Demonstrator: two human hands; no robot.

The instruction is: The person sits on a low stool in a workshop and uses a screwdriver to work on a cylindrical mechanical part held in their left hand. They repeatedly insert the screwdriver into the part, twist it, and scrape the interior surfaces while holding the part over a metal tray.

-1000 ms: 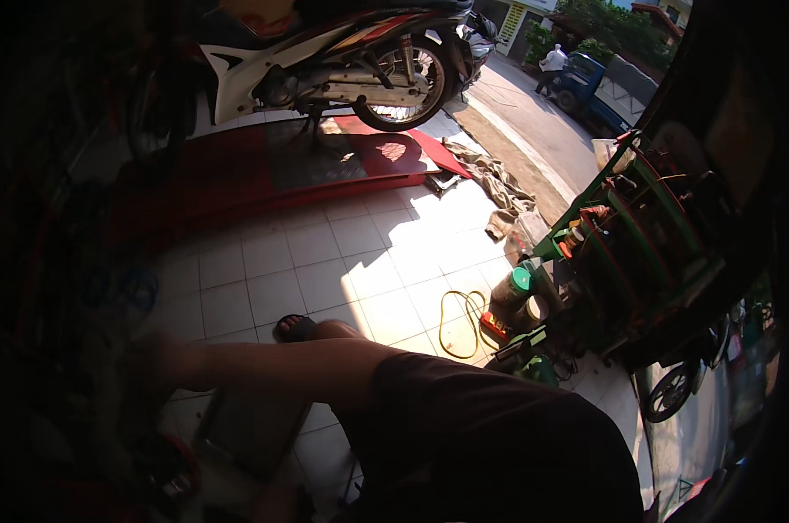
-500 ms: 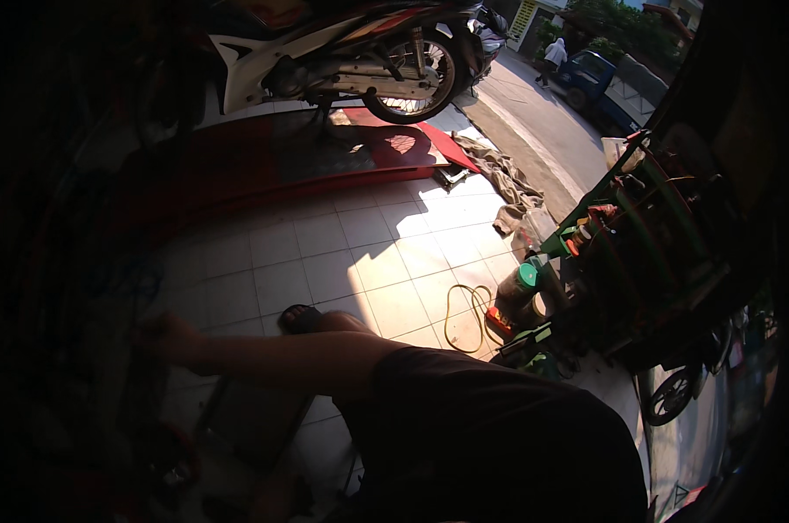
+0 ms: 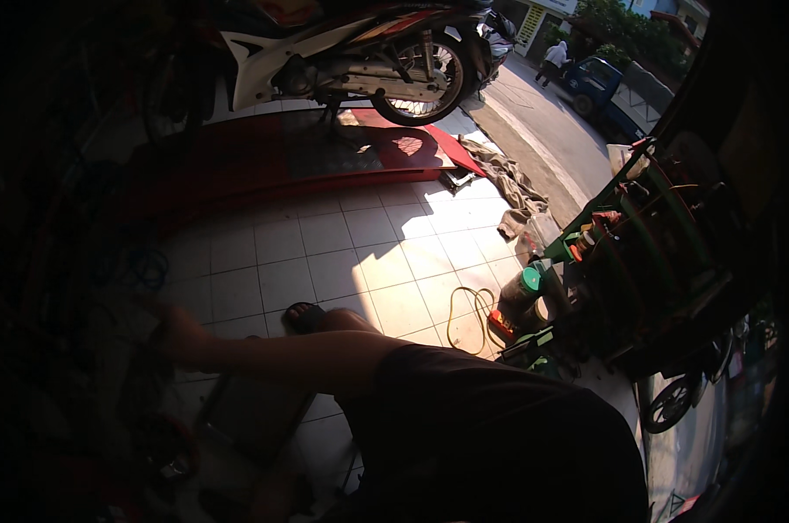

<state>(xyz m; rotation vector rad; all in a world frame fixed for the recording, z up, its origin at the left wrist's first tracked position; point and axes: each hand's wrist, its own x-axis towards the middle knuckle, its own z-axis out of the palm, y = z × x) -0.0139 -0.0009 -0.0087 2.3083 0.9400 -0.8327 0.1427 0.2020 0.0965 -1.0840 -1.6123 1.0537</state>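
Note:
My bare right forearm reaches from a dark sleeve toward the left, and my right hand (image 3: 178, 336) is at its end, in deep shade. Its fingers look curled closed; whatever they grip is lost in the dark. Just below my hand and forearm lies a dark flat panel-like thing (image 3: 259, 410) on the tiles. A round dark thing with a reddish rim (image 3: 169, 449) sits below the hand. Near the lower edge a dim skin-toned shape appears; I cannot make out whether it is my left hand. My sandalled foot (image 3: 304, 317) rests beyond the forearm.
A motorbike (image 3: 351, 74) stands on a red lift platform (image 3: 325, 179) at the back. To the right are a green tool rack (image 3: 656, 253), a green-lidded jar (image 3: 523, 283), a yellowish cord (image 3: 451, 318) and a crumpled cloth (image 3: 516, 187). Blue hose coils (image 3: 150, 268) lie left. Outside are a person and a blue truck.
The view has shifted slightly, so the motorbike and platform sit a little farther right. My right hand has moved slightly, its fingers raised toward the upper left.

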